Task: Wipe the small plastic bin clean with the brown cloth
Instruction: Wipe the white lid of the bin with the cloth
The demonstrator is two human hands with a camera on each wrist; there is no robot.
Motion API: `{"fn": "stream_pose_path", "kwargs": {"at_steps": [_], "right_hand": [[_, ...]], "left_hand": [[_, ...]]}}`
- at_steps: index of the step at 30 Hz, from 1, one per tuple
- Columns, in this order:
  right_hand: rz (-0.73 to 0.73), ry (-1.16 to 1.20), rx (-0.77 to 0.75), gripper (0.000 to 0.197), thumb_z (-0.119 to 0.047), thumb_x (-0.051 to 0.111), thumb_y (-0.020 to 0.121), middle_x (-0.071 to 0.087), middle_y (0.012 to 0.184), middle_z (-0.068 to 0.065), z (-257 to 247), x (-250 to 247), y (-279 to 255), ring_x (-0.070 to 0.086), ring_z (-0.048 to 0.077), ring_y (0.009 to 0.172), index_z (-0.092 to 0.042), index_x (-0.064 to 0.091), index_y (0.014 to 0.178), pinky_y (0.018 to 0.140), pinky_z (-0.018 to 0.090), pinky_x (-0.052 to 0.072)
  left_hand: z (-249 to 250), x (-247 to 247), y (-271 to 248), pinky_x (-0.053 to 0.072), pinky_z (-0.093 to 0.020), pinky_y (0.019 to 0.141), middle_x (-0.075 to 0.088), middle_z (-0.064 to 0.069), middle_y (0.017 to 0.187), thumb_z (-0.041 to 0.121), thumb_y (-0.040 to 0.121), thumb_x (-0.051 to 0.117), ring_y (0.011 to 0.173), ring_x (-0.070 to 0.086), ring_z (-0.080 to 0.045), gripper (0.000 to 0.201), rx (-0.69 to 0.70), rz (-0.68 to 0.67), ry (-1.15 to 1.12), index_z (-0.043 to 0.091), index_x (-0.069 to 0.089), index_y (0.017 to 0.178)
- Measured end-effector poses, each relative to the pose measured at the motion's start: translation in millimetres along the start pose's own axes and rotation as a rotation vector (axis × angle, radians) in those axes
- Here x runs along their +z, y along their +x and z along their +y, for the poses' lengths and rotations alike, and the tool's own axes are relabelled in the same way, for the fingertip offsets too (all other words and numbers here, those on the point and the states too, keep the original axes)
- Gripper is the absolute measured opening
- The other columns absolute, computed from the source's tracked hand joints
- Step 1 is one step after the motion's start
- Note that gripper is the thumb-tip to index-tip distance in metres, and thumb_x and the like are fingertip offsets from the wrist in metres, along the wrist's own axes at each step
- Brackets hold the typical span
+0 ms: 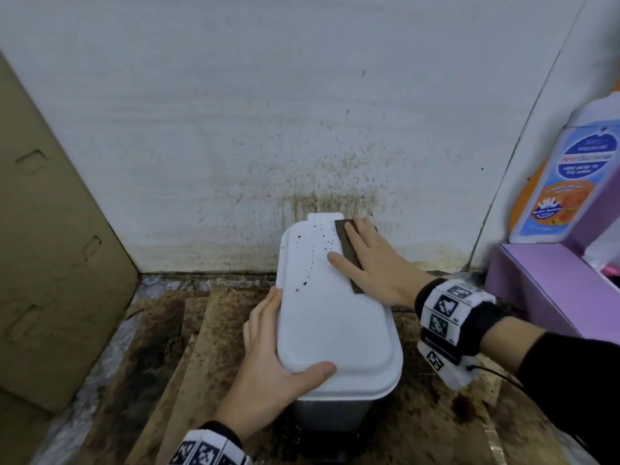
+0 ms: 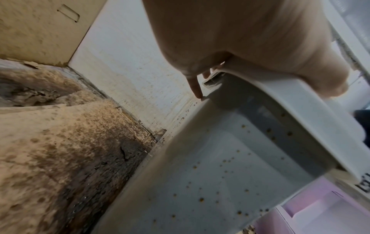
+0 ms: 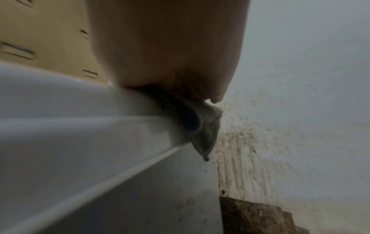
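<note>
right hand [image 1: 372, 260] flat pressing brown cloth [image 1: 347, 246] on bin lid [image 1: 328, 323], left hand [image 1: 268, 357] gripping lid

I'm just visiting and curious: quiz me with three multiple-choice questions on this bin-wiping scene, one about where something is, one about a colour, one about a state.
1. Where is the brown cloth?
A. on the floor
B. on the bin lid's far right part, under the right hand
C. inside the bin

2. What colour is the box at the right?
A. purple
B. green
C. red

3. How is the bin lid?
A. shut, brown specks on its far part
B. open
C. taken off

Answers:
1 B: the right hand presses the cloth flat there.
2 A: its faces show lilac-purple.
3 A: it lies flat on the bin, specks near the cloth, while the left hand grips its near left edge.
</note>
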State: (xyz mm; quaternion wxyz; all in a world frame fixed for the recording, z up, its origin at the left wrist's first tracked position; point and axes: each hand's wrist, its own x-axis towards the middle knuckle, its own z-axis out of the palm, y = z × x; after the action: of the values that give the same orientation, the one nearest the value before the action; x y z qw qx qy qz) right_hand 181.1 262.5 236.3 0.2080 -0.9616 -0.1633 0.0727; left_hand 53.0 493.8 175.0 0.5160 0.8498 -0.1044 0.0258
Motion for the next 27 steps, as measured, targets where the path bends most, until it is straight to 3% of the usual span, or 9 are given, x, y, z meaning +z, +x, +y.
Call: {"fn": "stream_pose_path", "kwargs": {"at_steps": [4,11,18,21,27], "right_hand": [[-0.014,0.065,-0.007,0.101,-0.082,0.024,0.093,-0.028,0.168,-0.010,-16,11,-40,-0.025,0.007,0.154,-0.020,-0.013,0.163,0.129,0.039,-0.005],[0.010,0.134,0.021,0.101,-0.084,0.025,0.090,-0.040,0.161,-0.018,-37,32,-97,-0.037,-0.003,0.146,-0.028,-0.020,0.160,0.126,0.029,-0.011],[-0.023,0.193,0.074,0.100,-0.080,0.031,0.093,-0.032,0.166,-0.012,-22,13,-40,-0.020,0.011,0.156,-0.024,-0.014,0.163,0.129,0.041,0.002],[-0.050,0.279,0.127,0.096,-0.076,0.029,0.096,-0.029,0.168,-0.011,-11,-1,-9,-0.008,0.013,0.159,-0.021,-0.013,0.163,0.129,0.039,0.008],[-0.008,0.234,0.077,0.093,-0.074,0.025,0.098,-0.029,0.168,-0.010,-13,10,-26,-0.015,0.011,0.157,-0.019,-0.012,0.163,0.130,0.041,0.004]], "left_hand": [[-1,1,0,0.023,-0.035,0.118,0.012,0.032,0.155,0.083,0.058,0.074,0.149,0.008,0.003,0.122,0.000,0.011,0.007,0.045,0.013,0.157],[0,2,-1,0.024,-0.034,0.118,0.012,0.033,0.155,0.082,0.059,0.075,0.149,0.007,0.005,0.121,0.011,0.016,-0.019,0.046,0.014,0.157],[-2,2,1,0.021,-0.033,0.116,0.011,0.034,0.155,0.080,0.059,0.076,0.149,0.007,0.004,0.121,0.006,0.017,-0.011,0.046,0.014,0.157],[-2,1,2,0.020,-0.032,0.115,0.010,0.034,0.155,0.082,0.059,0.075,0.150,0.005,0.005,0.121,0.006,0.015,-0.007,0.046,0.014,0.157],[0,1,1,0.018,-0.029,0.115,0.010,0.034,0.155,0.076,0.060,0.076,0.149,0.004,0.007,0.119,0.014,0.019,0.003,0.044,0.016,0.157]]}}
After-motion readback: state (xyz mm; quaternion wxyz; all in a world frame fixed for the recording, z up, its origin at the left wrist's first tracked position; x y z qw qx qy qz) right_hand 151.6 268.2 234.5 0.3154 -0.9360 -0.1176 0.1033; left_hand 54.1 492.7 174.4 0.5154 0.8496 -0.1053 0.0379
